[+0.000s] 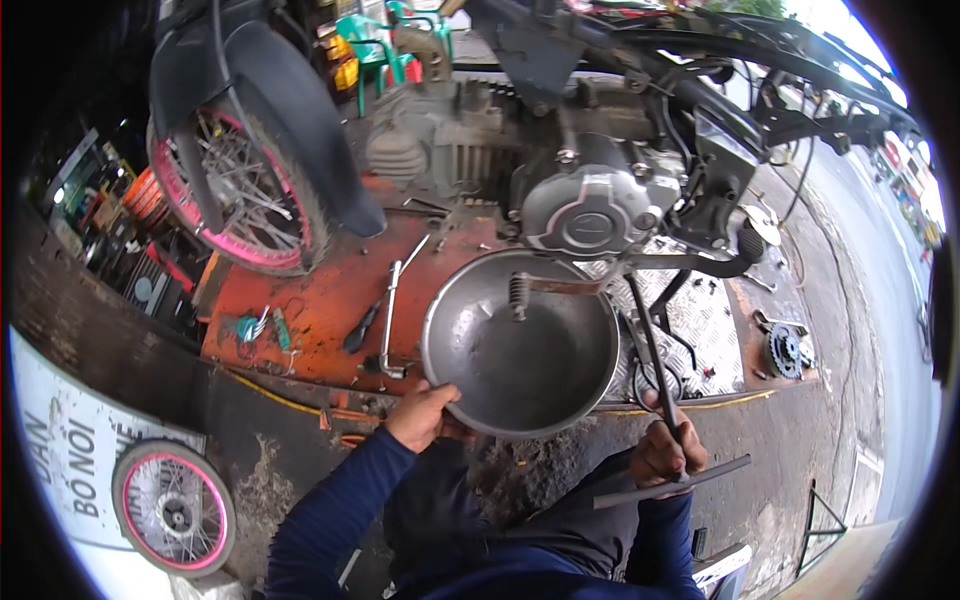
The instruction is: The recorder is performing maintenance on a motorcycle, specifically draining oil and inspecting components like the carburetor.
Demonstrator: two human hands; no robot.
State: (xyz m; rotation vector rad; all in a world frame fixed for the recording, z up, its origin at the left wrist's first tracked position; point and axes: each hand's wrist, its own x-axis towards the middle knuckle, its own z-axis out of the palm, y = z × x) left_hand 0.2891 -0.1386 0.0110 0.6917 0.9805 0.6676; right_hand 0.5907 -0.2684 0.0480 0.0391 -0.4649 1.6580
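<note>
With my left hand point(425, 415) I grip the near left rim of a wide grey metal bowl point(505, 370), thumb over its edge and the fingers partly hidden beneath. The bowl is below the motorcycle engine point(590, 205), and a footpeg with a coil-like end point(518, 297) shows in front of its far inside. My right hand point(664, 450) is closed around a T-handle wrench point(720, 469), just behind its crossbar. The wrench's long shaft points away toward the underside of the engine, right of the bowl; whether its tip touches anything I cannot tell.
The motorcycle stands over an orange platform point(270, 300) with a patterned metal plate point(715, 335). An L-shaped wrench point(388, 325) and a black-handled screwdriver point(362, 328) lie left of the bowl. A sprocket point(785, 352) rests at right, a pink-rimmed wheel point(175, 510) at lower left.
</note>
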